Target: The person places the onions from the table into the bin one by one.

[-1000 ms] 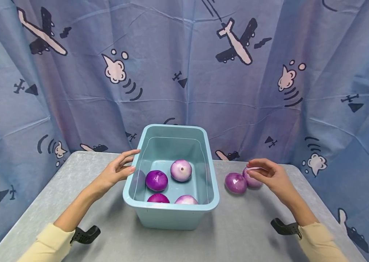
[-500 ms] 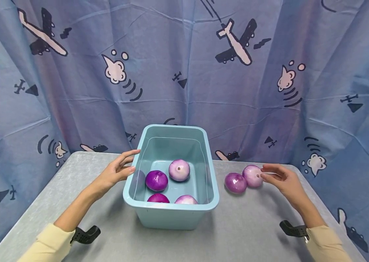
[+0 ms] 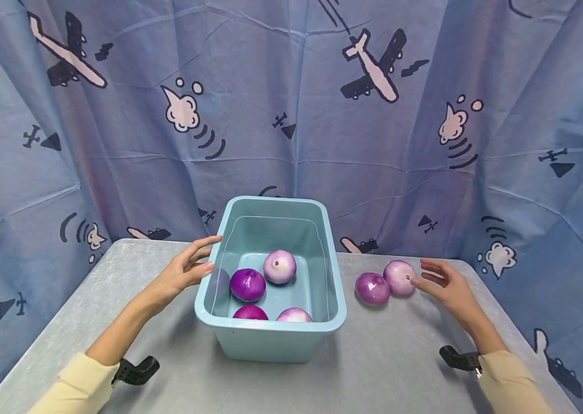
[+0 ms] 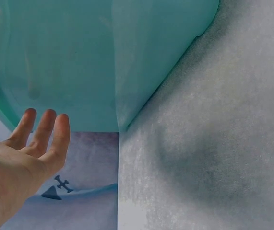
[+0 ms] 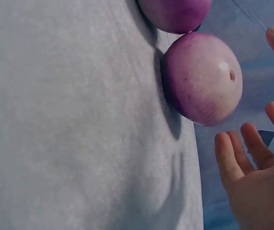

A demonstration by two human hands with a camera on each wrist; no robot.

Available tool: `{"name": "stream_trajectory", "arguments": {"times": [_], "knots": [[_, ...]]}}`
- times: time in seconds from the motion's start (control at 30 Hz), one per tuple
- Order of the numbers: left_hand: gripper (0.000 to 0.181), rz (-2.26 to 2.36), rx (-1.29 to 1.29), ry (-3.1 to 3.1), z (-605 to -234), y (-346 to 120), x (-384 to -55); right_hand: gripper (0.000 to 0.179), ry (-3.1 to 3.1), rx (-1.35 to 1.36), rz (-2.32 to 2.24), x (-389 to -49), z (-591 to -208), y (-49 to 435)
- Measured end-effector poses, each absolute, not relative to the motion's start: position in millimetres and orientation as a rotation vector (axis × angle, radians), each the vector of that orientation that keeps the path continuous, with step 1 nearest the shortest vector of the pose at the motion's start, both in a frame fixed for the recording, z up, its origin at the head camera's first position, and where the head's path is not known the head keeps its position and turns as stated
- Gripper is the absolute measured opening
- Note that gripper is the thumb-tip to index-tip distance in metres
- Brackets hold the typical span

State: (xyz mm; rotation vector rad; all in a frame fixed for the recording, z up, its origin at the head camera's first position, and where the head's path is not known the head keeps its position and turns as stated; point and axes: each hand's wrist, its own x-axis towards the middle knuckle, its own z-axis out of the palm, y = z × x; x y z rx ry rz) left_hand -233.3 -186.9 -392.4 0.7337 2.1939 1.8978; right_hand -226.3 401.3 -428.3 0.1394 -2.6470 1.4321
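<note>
A light-blue plastic bin (image 3: pixel 271 345) stands mid-table with several purple onions inside, among them a dark one (image 3: pixel 247 285) and a paler onion (image 3: pixel 279 267). My left hand (image 3: pixel 188 264) lies at the bin's left rim, fingers loosely extended along its outer wall; the left wrist view shows that hand (image 4: pixel 36 148) beside the smooth side. To the right of the bin, a glossy purple onion (image 3: pixel 372 289) sits against a paler onion (image 3: pixel 399 278). Just right of the pale one hovers my right hand (image 3: pixel 447 290), fingers spread and holding nothing. Whether its thumb touches that onion I cannot tell.
The grey table (image 3: pixel 374 368) reaches back to a blue curtain (image 3: pixel 291 115) printed with planes, which also hangs along both sides. The bin's front wall partly hides two onions, a magenta one (image 3: pixel 250 313) and a pale one (image 3: pixel 294 315).
My right hand has drawn back rightward from over the pale table onion, and its fingers have spread. Inside the bin, the paler rear onion has rolled slightly left. My left hand stays put.
</note>
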Motion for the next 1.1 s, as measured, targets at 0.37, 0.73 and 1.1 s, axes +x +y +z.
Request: {"name": "stream_trajectory", "arguments": {"times": [0.37,0.73,1.1], "knots": [[0.058,1.892,0.730,2.200,-392,-187,-234,0.089,-2.734,0.091,1.503,-241,-437,401],[0.058,1.895,0.728,2.201,-391,-187,-234,0.081,-2.726,0.263,1.465,-254,-446,405],[0.058,1.894,0.712,2.191,-392,-187,-233,0.069,-2.692,0.327,1.402,-258,-452,402]]}}
